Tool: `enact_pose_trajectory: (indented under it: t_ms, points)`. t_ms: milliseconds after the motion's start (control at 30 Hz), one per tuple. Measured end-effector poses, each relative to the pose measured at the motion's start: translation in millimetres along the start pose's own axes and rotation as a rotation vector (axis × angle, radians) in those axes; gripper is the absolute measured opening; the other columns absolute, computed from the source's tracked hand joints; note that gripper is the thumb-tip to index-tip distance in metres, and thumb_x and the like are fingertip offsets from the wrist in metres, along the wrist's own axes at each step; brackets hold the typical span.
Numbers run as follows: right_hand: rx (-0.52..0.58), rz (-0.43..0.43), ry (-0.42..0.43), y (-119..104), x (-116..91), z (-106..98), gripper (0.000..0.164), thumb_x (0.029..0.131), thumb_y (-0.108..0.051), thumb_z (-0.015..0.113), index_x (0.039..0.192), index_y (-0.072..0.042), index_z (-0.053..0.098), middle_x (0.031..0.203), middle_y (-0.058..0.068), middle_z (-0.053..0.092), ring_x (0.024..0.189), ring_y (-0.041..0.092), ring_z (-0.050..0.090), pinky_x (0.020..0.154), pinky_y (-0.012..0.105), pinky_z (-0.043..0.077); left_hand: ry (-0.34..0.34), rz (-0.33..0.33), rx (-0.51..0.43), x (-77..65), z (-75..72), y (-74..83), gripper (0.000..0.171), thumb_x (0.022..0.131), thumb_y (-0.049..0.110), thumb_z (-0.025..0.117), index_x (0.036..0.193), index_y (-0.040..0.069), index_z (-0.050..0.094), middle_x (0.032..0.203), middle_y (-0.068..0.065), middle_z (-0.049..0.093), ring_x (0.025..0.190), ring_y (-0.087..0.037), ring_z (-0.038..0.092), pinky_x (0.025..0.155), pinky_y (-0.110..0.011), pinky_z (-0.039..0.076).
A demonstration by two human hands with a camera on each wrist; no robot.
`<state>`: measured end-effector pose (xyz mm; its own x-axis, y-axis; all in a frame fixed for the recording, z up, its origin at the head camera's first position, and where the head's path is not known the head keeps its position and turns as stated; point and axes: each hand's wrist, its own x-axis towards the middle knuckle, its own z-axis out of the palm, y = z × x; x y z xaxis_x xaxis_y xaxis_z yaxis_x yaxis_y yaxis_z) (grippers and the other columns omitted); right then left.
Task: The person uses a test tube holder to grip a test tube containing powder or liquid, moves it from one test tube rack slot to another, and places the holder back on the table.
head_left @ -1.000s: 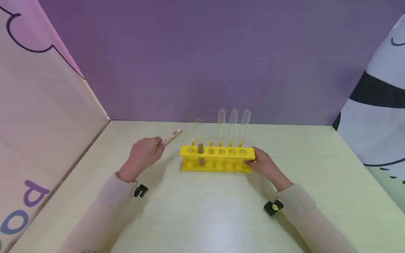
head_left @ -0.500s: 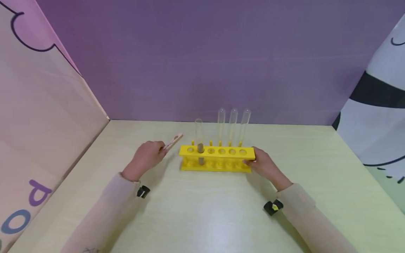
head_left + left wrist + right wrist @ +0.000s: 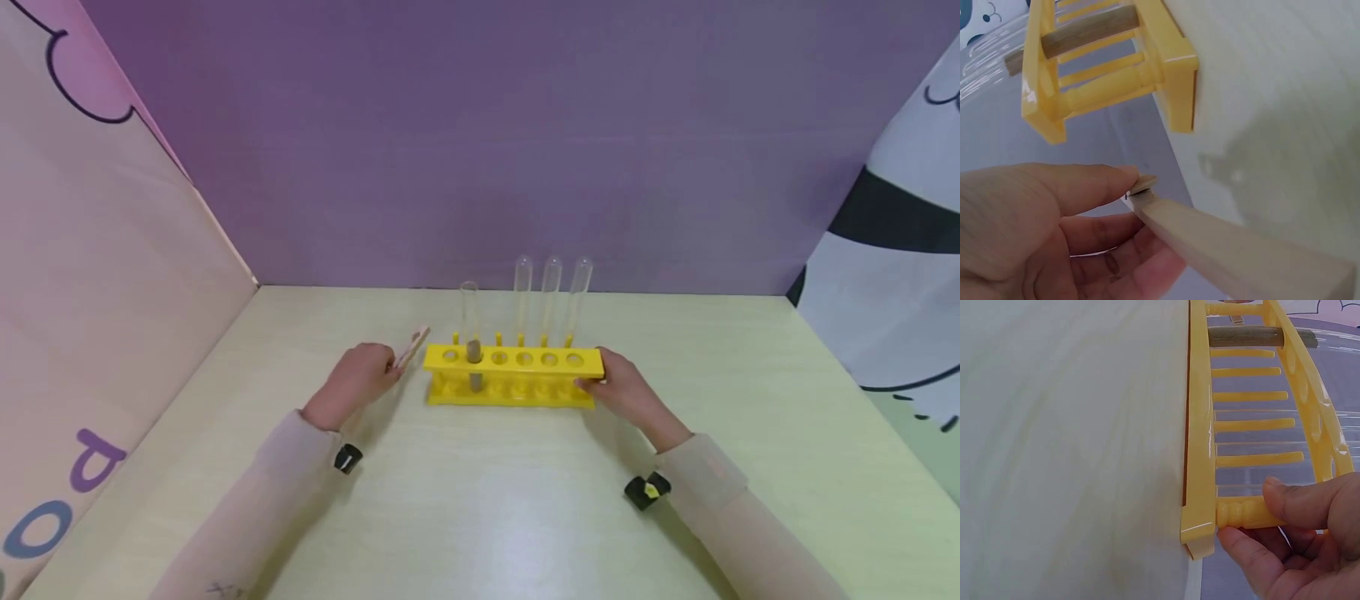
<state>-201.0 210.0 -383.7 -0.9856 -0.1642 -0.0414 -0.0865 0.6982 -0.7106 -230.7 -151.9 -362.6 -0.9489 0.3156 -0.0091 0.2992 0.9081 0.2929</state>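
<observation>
My left hand pinches a wooden test tube clamp between thumb and fingers, just left of the yellow test tube rack. The clamp slants up and away from the hand, above the table and apart from the rack. Upright in the rack's second hole stands a glass test tube with grey-brown matter in its lower part. Three clear test tubes sit upside down on pegs at the back. My right hand grips the rack's right end post with thumb and fingers; some fingers are hidden.
The rack stands on a pale wood-look table. Behind the table rises a purple wall, with printed panels to the left and right. Black straps with small devices sit at both wrists.
My left hand has moved right and slightly nearer to me, bringing the clamp a bit lower and closer beside the rack. The right hand and the rack have stayed in place.
</observation>
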Motion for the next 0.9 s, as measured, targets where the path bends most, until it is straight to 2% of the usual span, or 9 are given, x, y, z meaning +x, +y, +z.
enact_pose_trajectory:
  t_ms: [233,500,900]
  points:
    - [-0.019,0.002,0.004,1,1,1,0.038,0.091,-0.005,0.06,0.125,0.008,0.047,0.12,0.025,0.055,0.108,0.035,0.054,0.092,0.048,0.044,-0.034,-0.026,0.005,2.5,8.1,4.2,0.02,0.089,0.017,0.064,0.076,0.001,0.062,0.065,-0.005,0.056,0.058,-0.018,0.048,0.054,-0.028,0.041]
    - [-0.022,0.001,0.003,1,2,1,0.038,0.091,-0.004,0.06,0.125,0.008,0.046,0.12,0.024,0.055,0.109,0.035,0.054,0.091,0.048,0.045,-0.11,-0.107,-0.006,8.0,16.9,5.1,0.023,0.09,0.022,0.064,0.079,0.002,0.063,0.067,-0.005,0.057,0.059,-0.017,0.049,0.053,-0.026,0.04]
    - [-0.016,-0.006,0.005,1,1,2,0.038,0.091,-0.003,0.06,0.124,0.008,0.047,0.12,0.025,0.055,0.107,0.035,0.054,0.091,0.048,0.045,-0.141,-0.125,0.028,9.7,21.4,10.4,0.023,0.088,0.024,0.066,0.08,0.003,0.062,0.069,-0.005,0.056,0.062,-0.019,0.051,0.056,-0.028,0.04]
